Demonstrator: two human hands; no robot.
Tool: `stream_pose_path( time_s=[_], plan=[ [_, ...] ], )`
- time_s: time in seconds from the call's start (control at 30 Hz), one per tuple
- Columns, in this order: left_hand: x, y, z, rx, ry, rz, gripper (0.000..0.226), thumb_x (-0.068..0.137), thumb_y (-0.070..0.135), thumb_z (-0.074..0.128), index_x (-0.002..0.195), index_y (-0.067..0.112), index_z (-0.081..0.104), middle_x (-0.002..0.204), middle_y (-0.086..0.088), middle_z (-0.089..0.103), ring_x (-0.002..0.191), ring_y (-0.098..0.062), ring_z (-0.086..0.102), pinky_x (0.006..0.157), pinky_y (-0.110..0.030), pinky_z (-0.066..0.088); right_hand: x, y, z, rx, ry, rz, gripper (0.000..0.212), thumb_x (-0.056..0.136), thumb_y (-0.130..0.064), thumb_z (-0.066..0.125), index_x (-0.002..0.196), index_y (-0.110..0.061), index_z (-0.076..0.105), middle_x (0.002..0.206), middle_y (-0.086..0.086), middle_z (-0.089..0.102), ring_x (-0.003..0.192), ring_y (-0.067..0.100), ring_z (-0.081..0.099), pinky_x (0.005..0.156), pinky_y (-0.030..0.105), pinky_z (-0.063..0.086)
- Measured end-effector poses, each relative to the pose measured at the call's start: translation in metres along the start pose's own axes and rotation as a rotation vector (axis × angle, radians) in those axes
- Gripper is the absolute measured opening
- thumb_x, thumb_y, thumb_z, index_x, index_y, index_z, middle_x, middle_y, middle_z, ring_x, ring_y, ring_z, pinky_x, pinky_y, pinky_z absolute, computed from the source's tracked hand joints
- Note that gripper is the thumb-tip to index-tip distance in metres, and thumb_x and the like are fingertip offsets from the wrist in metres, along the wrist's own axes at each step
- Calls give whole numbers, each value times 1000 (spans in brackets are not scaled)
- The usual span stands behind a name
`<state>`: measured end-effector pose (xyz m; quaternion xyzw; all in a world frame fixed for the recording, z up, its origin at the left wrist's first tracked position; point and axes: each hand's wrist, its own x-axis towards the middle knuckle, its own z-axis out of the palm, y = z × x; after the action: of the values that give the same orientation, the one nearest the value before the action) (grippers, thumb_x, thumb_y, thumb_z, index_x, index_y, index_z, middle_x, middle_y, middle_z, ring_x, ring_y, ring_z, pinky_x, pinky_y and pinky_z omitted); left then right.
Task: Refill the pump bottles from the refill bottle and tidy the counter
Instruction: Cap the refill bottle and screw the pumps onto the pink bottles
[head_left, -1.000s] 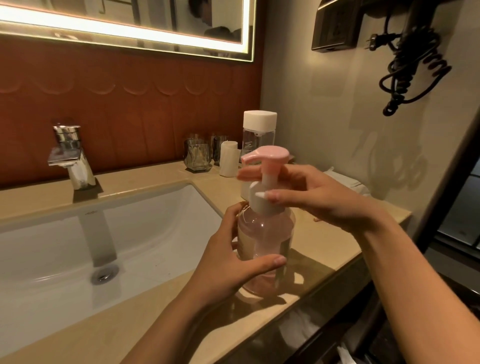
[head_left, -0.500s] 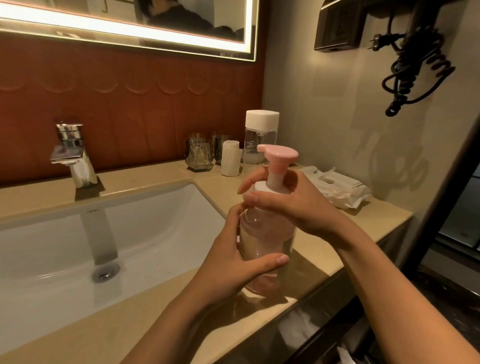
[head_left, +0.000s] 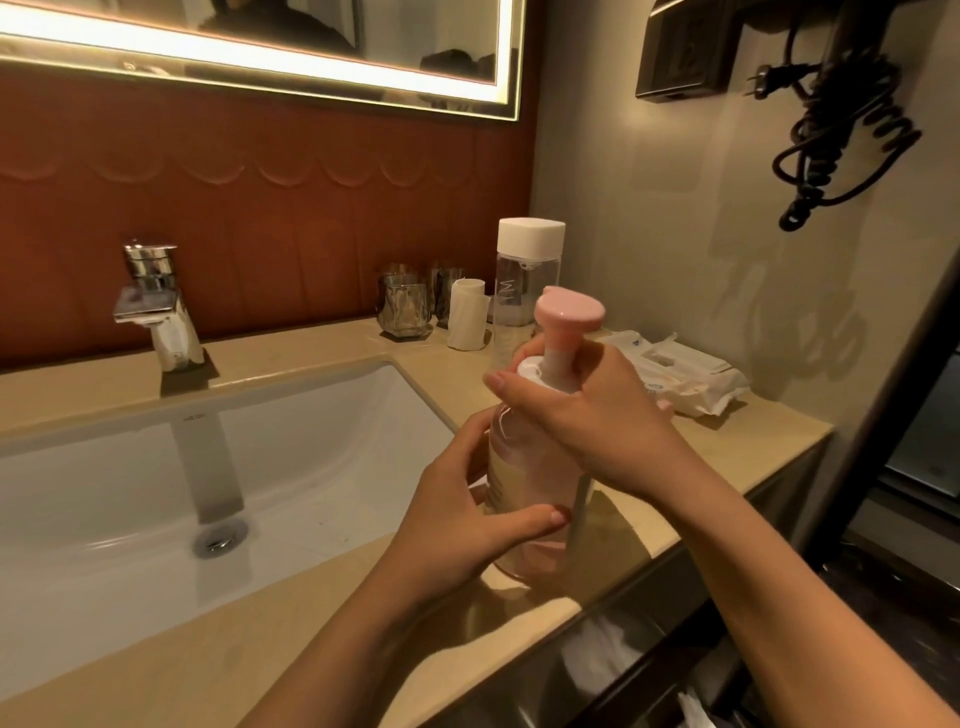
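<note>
At the near edge of the table (head_left: 291, 660), with the sink (head_left: 311, 467) at nine o'clock, the left hand (head_left: 467, 525) wraps the pink pump bottle (head_left: 524, 467) low on its body, likely to stop it turning. Above, the right hand (head_left: 597, 410) curls round the white collar (head_left: 527, 370), a grip suited to twisting the top. Behind, at twelve o'clock, the capped refill bottle (head_left: 524, 280) stands upright, with a pack of wipes (head_left: 685, 379) at two o'clock.
</note>
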<state>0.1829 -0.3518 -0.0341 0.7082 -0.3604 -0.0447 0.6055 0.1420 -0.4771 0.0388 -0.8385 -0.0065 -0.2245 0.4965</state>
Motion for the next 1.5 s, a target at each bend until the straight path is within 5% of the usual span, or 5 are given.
stream_pose_path(
  time_s=[0.1, 0.3, 0.67, 1.0, 1.5],
  plan=[
    [0, -1, 2, 11, 19, 5, 71, 60, 42, 83, 113, 58, 39, 107, 44, 52, 103, 17, 51, 79, -9, 45, -4, 1, 7, -143, 95, 8, 47, 74, -57, 64, 108, -24, 59, 103, -6, 62, 95, 12, 60, 82, 29, 51],
    [-2, 2, 0, 6, 5, 14, 69, 58, 52, 81, 111, 63, 37, 109, 47, 49, 105, 19, 49, 75, -4, 44, 4, -12, -7, -108, -89, 56, 20, 82, -46, 62, 87, -29, 54, 85, -13, 58, 79, 2, 57, 63, 14, 41],
    [-2, 3, 1, 9, -1, 19, 68, 60, 49, 80, 107, 70, 34, 106, 50, 47, 103, 21, 47, 72, -2, 43, -1, -4, 2, -48, 31, 68, 39, 81, -42, 66, 111, -18, 58, 97, -5, 61, 89, 9, 59, 72, 22, 47],
    [-2, 1, 3, 10, 11, 10, 67, 58, 48, 75, 111, 63, 37, 107, 48, 49, 106, 18, 48, 79, -9, 44, 3, -12, -3, -77, -42, 59, 13, 85, -33, 65, 83, -27, 53, 81, -7, 59, 76, 5, 58, 63, 16, 44],
    [-3, 0, 4, 27, 18, -3, 68, 57, 53, 75, 107, 73, 34, 110, 48, 47, 107, 17, 47, 80, -10, 45, 0, 0, 4, -4, 69, 75, 47, 79, -37, 69, 118, -15, 55, 105, -1, 61, 96, 14, 60, 73, 20, 47]
  ],
)
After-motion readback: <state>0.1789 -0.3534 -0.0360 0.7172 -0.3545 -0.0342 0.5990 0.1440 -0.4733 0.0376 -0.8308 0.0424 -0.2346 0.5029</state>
